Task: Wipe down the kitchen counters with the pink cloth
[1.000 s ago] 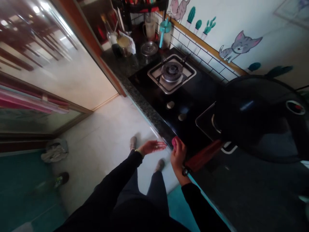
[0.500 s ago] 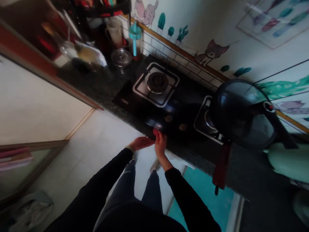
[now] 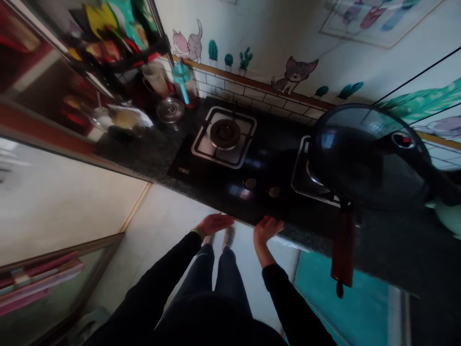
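Note:
My left hand (image 3: 216,224) is at the front edge of the counter, palm turned inward and fingers stretched out, holding nothing. A little to its right, my right hand (image 3: 267,229) reaches the same edge with its fingers extended and nothing visible in them. Behind both hands lies a black gas stove (image 3: 201,179) with two control knobs, the left knob (image 3: 250,183) and the right knob (image 3: 274,192). The left burner (image 3: 225,134) is bare, and no flame shows. Over the right burner sits a pan with a dark red handle (image 3: 342,254), covered by a glass lid (image 3: 338,139).
The pan's handle juts past the counter (image 3: 144,158) edge on the right. A metal lid (image 3: 170,110), a turquoise-topped jar (image 3: 182,74) and a pitcher (image 3: 155,79) stand at the back left. A pale green object (image 3: 446,216) is at far right. Teal cabinet fronts (image 3: 334,288) are below.
My hands were together at the counter edge and are now apart, the right one having moved rightward. The camera view has turned and shifted somewhat.

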